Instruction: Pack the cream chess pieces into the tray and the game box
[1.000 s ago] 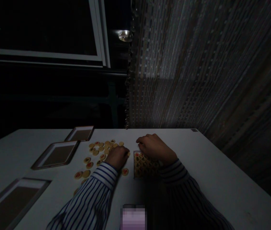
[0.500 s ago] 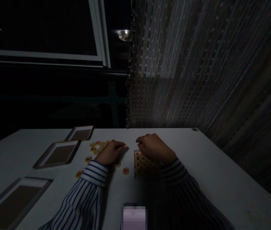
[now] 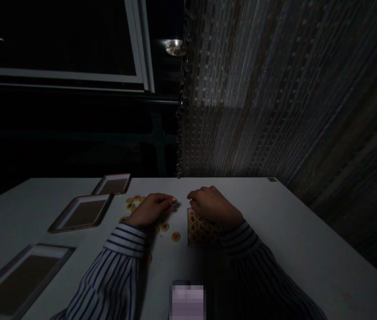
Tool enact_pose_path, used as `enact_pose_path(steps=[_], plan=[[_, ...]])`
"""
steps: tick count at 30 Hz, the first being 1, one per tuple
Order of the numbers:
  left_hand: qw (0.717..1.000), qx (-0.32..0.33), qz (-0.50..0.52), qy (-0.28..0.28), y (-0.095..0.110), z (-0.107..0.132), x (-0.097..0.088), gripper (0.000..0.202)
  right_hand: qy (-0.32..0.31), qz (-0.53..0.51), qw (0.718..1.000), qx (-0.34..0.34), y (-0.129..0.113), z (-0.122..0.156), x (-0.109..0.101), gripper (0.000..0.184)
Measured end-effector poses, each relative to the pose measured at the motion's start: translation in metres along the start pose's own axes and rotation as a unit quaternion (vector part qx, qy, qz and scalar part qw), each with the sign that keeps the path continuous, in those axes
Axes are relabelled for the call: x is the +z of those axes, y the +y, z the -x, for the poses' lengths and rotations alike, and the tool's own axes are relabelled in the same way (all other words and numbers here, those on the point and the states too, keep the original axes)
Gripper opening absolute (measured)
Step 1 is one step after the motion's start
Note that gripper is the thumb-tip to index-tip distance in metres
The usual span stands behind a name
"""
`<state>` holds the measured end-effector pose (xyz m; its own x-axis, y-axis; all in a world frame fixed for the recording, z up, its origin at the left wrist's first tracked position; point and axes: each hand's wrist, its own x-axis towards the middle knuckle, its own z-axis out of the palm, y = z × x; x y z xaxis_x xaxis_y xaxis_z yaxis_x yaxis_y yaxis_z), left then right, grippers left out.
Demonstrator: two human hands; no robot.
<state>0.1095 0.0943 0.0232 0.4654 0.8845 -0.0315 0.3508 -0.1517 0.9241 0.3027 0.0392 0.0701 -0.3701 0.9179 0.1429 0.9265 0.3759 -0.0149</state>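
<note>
A round game piece (image 3: pixel 173 200) sits pinched at the tips of my left hand (image 3: pixel 151 210), thumb and fingers drawn narrow around it, just above the counter (image 3: pixel 295 249). It is pale yellow; the light is too dim for me to read any mark on it. Under and around that hand lie more loose pieces (image 3: pixel 175 236) of the same kind, scattered flat on the counter, some with red marks on top, some half hidden by my wrist and striped cuff (image 3: pixel 125 240).

Just to the right of that hand, my right hand (image 3: pixel 213 205) rests curled over the far end of a small box of pieces (image 3: pixel 200 229). The fingers bend down onto the box edge; I cannot tell whether they grip anything. The pieces in the box lie packed in rows, faces up, and the box sits close in front of my right cuff.

Off to the left of my left hand, three shallow trays (image 3: pixel 81 212) lie on the counter in a slanted line, each with a pale rim and a dark inside. Beyond both hands, past the far edge of the counter, hangs a striped curtain (image 3: pixel 275 89), with a dark window (image 3: pixel 58 44) to its left.
</note>
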Motion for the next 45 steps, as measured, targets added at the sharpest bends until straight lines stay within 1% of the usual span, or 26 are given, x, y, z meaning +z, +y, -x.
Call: enact_pose_path(steps=[3, 7, 10, 13, 16, 21, 24, 29, 32, 34, 35, 38, 39, 40, 43, 45], plan=[[1.0, -0.019, 0.004, 0.01, 0.001, 0.001, -0.001, 0.041, 0.001, 0.001, 1.0, 0.003, 0.0, 0.0, 0.001, 0.032], [0.999, -0.027, -0.016, 0.01, 0.007, 0.004, -0.003, 0.039, -0.004, 0.002, 1.0, -0.001, -0.001, -0.001, 0.001, 0.032], [0.999, -0.029, -0.008, 0.014, 0.009, 0.006, -0.005, 0.039, -0.008, 0.0, 1.0, -0.005, -0.004, -0.002, 0.002, 0.032], [1.0, -0.019, 0.014, 0.008, 0.009, 0.006, -0.004, 0.037, 0.015, -0.012, 1.0, -0.017, -0.008, -0.004, 0.005, 0.031], [0.998, -0.015, 0.056, -0.007, 0.011, 0.007, -0.003, 0.034, 0.042, -0.034, 0.998, -0.036, -0.013, -0.006, 0.008, 0.03], [0.995, -0.016, 0.096, -0.02, 0.019, 0.009, -0.001, 0.032, 0.051, -0.073, 0.994, -0.055, -0.018, -0.009, 0.009, 0.025], [0.994, -0.009, 0.107, -0.022, 0.019, 0.009, -0.001, 0.031, 0.062, -0.085, 0.992, -0.062, -0.021, -0.009, 0.01, 0.024], [0.997, 0.006, 0.071, -0.009, 0.018, 0.01, -0.003, 0.032, 0.092, -0.058, 0.992, -0.057, -0.028, -0.007, 0.011, 0.028], [0.999, 0.022, 0.041, -0.007, 0.02, 0.011, -0.004, 0.034, 0.088, -0.033, 0.995, -0.044, -0.032, -0.007, 0.008, 0.031], [0.999, 0.036, 0.01, 0.015, 0.021, 0.013, -0.005, 0.034, 0.077, -0.013, 0.996, -0.031, -0.033, -0.009, 0.005, 0.031], [0.998, 0.044, -0.011, 0.041, 0.02, 0.014, -0.007, 0.034, 0.071, -0.002, 0.997, -0.026, -0.034, -0.01, 0.004, 0.031], [0.983, 0.064, -0.072, 0.158, 0.013, 0.018, -0.013, 0.032, 0.046, 0.024, 0.999, -0.014, -0.036, -0.015, 0.004, 0.029], [0.974, 0.063, -0.084, 0.202, 0.009, 0.021, -0.015, 0.032, 0.033, 0.03, 0.999, -0.012, -0.037, -0.017, 0.006, 0.029], [0.967, 0.056, -0.094, 0.231, 0.004, 0.024, -0.017, 0.033, 0.016, 0.035, 0.999, -0.011, -0.038, -0.019, 0.008, 0.028], [0.947, 0.062, -0.147, 0.28, -0.012, 0.038, -0.02, 0.034, -0.016, 0.052, 0.999, -0.002, -0.041, -0.026, 0.018, 0.027], [0.936, 0.055, -0.186, 0.294, -0.021, 0.046, -0.02, 0.034, -0.028, 0.06, 0.998, 0.007, -0.042, -0.03, 0.024, 0.026]])
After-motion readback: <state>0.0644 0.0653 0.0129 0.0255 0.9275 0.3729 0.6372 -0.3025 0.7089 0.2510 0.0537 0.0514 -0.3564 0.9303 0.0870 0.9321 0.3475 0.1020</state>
